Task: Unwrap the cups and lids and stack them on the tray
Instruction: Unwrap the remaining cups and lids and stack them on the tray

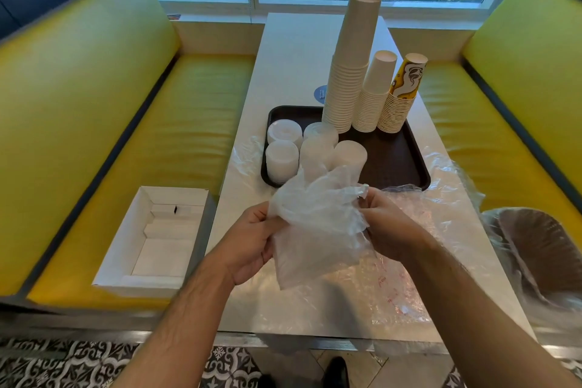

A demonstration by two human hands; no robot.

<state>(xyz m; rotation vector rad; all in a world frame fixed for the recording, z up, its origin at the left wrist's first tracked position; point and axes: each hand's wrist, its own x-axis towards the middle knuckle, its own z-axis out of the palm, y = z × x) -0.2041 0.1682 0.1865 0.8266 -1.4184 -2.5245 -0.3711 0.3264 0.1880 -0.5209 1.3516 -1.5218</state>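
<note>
Both hands [315, 230] around plastic wrap [318, 220]

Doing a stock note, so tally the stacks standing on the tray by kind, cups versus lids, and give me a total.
Paper cup stacks: 3, the tall plain stack, the shorter plain stack, the printed yellow stack.
Clear lid stacks: 5, at.
Total: 8 stacks on the tray.
</note>
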